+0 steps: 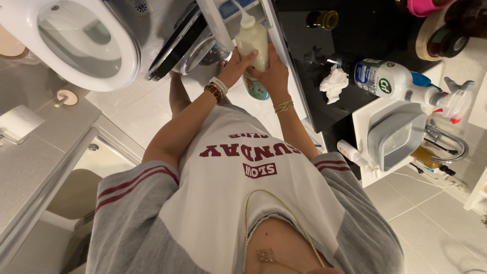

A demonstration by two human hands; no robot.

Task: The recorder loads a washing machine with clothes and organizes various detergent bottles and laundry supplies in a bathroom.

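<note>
A clear squeeze bottle [252, 39] of creamy white liquid with a white nozzle is held upright between both hands, its tip up at the open white detergent drawer [219, 15] of a washing machine. My left hand [236, 65], with a white watch and a brown bracelet on its wrist, grips the bottle's left side. My right hand [274, 74], wearing a gold chain bracelet, wraps the bottle's right side and base. A teal container [255, 88] shows just below the hands, partly hidden.
The washing machine's round door [177, 43] hangs open to the left. A white toilet [76, 43] stands far left. On the black counter [314, 45] lie a crumpled tissue [333, 83] and a white spray bottle [393, 81]. A grey tub [395, 134] and a tap [446, 139] are at the right.
</note>
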